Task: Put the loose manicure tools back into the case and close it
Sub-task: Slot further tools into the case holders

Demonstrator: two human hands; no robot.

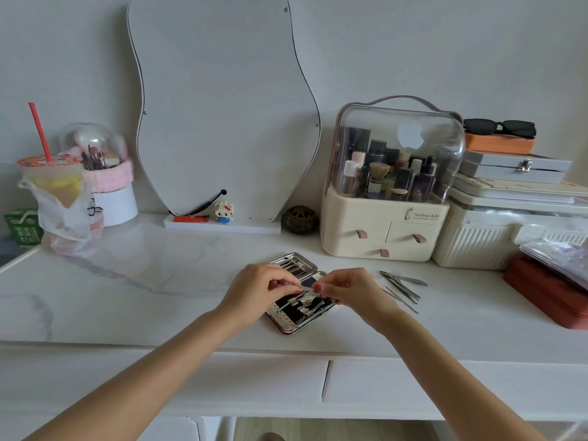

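Over the open case (291, 323), both hands — left (257, 289), right (348, 289) — pinch one slim metal tool (308, 285).

White grey-veined marble tabletop (133, 281), silver textured manicure case (283, 323) with black lining, cream organiser (381, 237) at two o'clock, red straw (39, 132) at ten o'clock, orange box (499, 146)

A white marble-veined counter (133, 281) is set against a plain pale grey wall (413, 43). Two white drawer fronts (413, 383) are seen beneath its front edge, and a strip of light wooden floor (334, 429) is visible below. Soft, even light is cast throughout.
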